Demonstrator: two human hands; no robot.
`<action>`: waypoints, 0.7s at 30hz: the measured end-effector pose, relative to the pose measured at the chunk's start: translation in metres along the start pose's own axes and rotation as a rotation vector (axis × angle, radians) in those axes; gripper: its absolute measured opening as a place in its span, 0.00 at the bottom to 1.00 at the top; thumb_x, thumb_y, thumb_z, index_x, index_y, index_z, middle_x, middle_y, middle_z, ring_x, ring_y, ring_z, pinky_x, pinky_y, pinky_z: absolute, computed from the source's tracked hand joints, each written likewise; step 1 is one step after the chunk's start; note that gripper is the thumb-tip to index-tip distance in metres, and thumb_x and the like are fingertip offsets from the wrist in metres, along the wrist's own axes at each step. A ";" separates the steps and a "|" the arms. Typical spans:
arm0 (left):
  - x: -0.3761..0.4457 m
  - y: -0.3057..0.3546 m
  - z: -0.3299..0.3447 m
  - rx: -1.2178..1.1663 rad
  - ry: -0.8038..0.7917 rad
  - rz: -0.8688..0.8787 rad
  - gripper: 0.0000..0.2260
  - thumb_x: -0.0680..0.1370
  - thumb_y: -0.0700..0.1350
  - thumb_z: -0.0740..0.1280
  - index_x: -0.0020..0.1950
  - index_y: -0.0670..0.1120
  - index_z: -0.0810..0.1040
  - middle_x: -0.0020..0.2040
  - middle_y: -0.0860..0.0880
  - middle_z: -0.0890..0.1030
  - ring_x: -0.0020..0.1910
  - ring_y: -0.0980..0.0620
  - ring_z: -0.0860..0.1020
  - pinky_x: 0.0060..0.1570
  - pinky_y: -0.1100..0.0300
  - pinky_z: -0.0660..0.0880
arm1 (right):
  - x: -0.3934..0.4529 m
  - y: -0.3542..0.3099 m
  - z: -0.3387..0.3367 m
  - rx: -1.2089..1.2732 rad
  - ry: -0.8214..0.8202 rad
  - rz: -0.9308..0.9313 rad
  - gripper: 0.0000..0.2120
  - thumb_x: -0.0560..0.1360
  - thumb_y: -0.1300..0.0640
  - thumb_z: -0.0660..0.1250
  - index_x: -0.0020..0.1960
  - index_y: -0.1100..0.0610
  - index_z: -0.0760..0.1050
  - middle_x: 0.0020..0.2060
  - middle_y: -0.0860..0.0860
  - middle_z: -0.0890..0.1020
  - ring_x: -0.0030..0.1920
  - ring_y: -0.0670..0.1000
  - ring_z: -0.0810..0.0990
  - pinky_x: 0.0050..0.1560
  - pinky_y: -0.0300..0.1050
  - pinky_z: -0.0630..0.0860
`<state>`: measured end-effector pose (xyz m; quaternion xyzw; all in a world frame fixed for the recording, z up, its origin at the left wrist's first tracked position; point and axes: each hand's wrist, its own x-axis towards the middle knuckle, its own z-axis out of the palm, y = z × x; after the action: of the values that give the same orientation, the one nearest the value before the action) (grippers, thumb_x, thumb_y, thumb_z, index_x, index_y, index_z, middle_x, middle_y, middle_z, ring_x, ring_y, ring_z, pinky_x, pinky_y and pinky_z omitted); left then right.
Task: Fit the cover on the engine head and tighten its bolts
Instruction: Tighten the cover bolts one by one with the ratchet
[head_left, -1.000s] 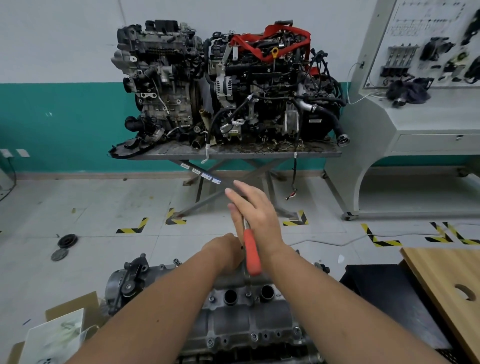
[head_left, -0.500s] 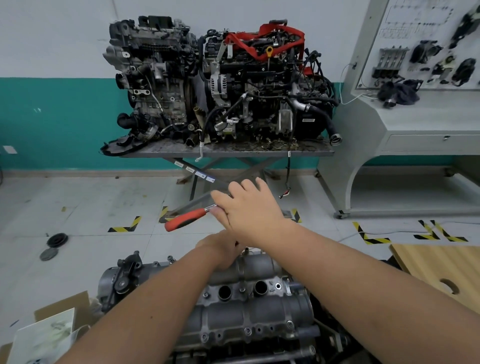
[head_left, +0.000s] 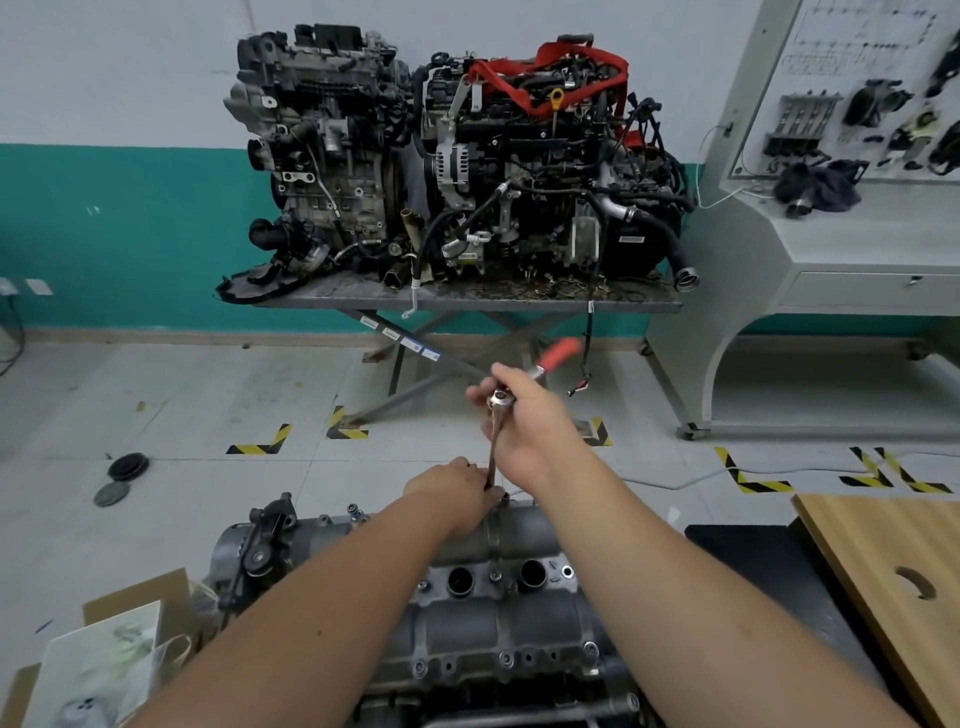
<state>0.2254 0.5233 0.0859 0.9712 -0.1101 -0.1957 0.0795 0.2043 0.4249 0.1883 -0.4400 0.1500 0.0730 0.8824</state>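
Note:
The grey metal cover (head_left: 498, 618) lies on the engine head in front of me, with bolts along its near edge and two round holes in the middle. A ratchet wrench (head_left: 501, 400) with a red handle (head_left: 560, 352) stands on a long extension that reaches down to the cover's far edge. My right hand (head_left: 524, 431) grips the ratchet at its head; the red handle points up and to the right. At the foot of the extension my left hand (head_left: 452, 493) holds the shaft where it meets the cover. The bolt under it is hidden.
Two engines (head_left: 457, 156) sit on a steel scissor table (head_left: 467, 301) against the far wall. A grey training console (head_left: 831, 234) stands at the right. Near me are a wooden board (head_left: 893, 582) on the right, a cardboard box (head_left: 104, 654) on the left, and black discs (head_left: 127, 467) on the floor.
The red handle has swung from pointing towards me, round to the left, and now up to the right. My left hand has stayed at the foot of the extension.

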 end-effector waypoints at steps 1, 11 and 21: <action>0.000 0.001 -0.001 -0.002 -0.005 -0.001 0.21 0.84 0.57 0.52 0.68 0.46 0.72 0.63 0.43 0.75 0.62 0.40 0.75 0.60 0.45 0.74 | 0.003 0.004 -0.005 0.099 0.011 -0.027 0.07 0.81 0.59 0.64 0.44 0.55 0.71 0.32 0.49 0.81 0.40 0.49 0.79 0.40 0.41 0.68; -0.007 0.002 -0.004 0.229 -0.051 0.107 0.14 0.81 0.50 0.59 0.63 0.47 0.76 0.60 0.45 0.78 0.57 0.44 0.76 0.61 0.46 0.75 | 0.008 0.032 -0.038 -1.277 0.002 -1.397 0.12 0.80 0.57 0.64 0.58 0.60 0.82 0.63 0.56 0.80 0.60 0.58 0.78 0.58 0.50 0.77; -0.017 0.008 -0.009 -0.033 0.069 0.043 0.18 0.84 0.52 0.55 0.68 0.44 0.74 0.64 0.43 0.78 0.62 0.42 0.76 0.59 0.53 0.72 | -0.011 0.004 -0.018 -2.147 0.096 -1.236 0.10 0.74 0.56 0.67 0.55 0.57 0.75 0.45 0.53 0.76 0.42 0.56 0.75 0.39 0.48 0.67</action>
<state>0.2117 0.5204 0.1018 0.9734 -0.1247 -0.1619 0.1033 0.1896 0.4126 0.1782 -0.9390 -0.1862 -0.2857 -0.0447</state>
